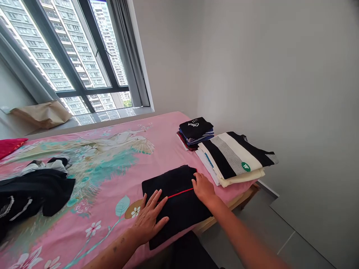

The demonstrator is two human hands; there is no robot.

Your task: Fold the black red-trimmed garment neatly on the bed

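Note:
A folded black garment (pixel 179 216) with a thin red stripe across it lies at the front edge of the bed. My left hand (pixel 150 216) rests flat on its left part, fingers spread over the cloth near the stripe. At the far right edge of the garment, my right hand (pixel 203 188) has its fingers bent together on the cloth, by the end of the red line. The tips of those fingers are partly hidden.
Striped folded shirts (pixel 234 155) lie stacked at the bed's right edge, beside a smaller pile topped by a black garment (pixel 196 127). Loose dark clothes (pixel 36 190) lie left on the pink bedsheet (pixel 165 145). A brown paper bag (pixel 45 114) sits on the windowsill.

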